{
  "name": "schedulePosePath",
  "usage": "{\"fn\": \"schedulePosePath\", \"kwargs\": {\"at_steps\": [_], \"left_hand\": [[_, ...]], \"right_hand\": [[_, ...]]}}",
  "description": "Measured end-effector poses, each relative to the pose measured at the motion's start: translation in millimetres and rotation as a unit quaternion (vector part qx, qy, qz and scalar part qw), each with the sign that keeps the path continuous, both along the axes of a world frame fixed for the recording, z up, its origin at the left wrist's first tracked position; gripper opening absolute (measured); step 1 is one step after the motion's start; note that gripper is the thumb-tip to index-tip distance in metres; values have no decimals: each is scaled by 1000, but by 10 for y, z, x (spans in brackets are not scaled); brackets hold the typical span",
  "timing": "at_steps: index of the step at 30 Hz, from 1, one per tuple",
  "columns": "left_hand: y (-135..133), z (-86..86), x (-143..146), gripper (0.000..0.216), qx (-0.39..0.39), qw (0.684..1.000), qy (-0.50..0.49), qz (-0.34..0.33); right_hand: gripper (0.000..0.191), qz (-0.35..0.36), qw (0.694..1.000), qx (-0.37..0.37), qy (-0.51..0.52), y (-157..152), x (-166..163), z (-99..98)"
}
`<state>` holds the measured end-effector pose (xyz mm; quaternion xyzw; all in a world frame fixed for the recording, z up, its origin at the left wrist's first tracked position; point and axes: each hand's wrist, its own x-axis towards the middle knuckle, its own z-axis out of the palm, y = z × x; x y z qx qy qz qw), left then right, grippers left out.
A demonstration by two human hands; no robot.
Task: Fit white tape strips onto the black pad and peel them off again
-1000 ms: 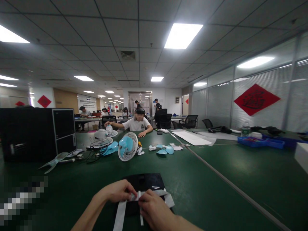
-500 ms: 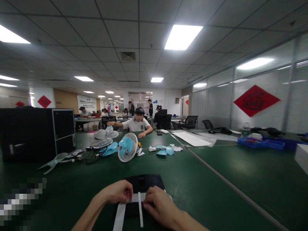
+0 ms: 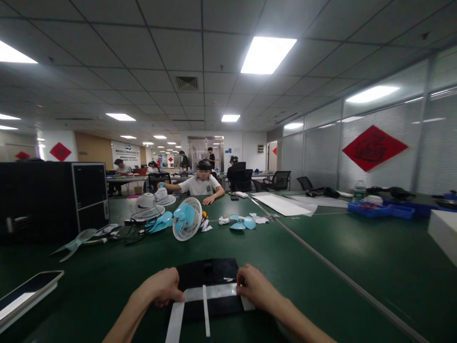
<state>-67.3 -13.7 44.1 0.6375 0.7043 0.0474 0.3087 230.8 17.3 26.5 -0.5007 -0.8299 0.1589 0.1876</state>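
Note:
A flat black box (image 3: 209,274) lies on the green table (image 3: 303,267) in front of me. A grey-white ribbon (image 3: 210,292) runs across its near part, and two strips of it hang down toward me. My left hand (image 3: 162,287) presses the ribbon at the box's left edge with its fingers curled down. My right hand (image 3: 255,288) holds the ribbon at the right edge, fingers bent over it. The two hands are about a box width apart.
A phone (image 3: 26,293) lies at the near left. Farther off stand a blue-and-white desk fan (image 3: 186,218), loose fan blades (image 3: 241,222), grilles and cables, and a black computer case (image 3: 53,200). A person sits across the table; others work behind. White sheets and blue trays lie right.
My hands have moved apart along the ribbon, from together at the box's middle out to its left and right edges. The ribbon now lies flat across the box.

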Motion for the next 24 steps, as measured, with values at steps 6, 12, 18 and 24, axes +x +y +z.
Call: {"fn": "schedulePosePath", "kwargs": {"at_steps": [6, 12, 18, 24], "left_hand": [[6, 13, -109, 36, -11, 999, 35, 29], [55, -21, -168, 39, -12, 1000, 13, -17], [106, -70, -240, 40, -22, 999, -9, -25], [149, -137, -284, 36, -23, 999, -6, -22]], "right_hand": [[18, -23, 1000, -2, -2, 37, 7, -41], [19, 5, 1000, -5, 16, 72, 45, -41], [24, 29, 997, -67, 35, 219, 110, -87], [24, 47, 982, -160, 84, 287, 143, -46]]}}
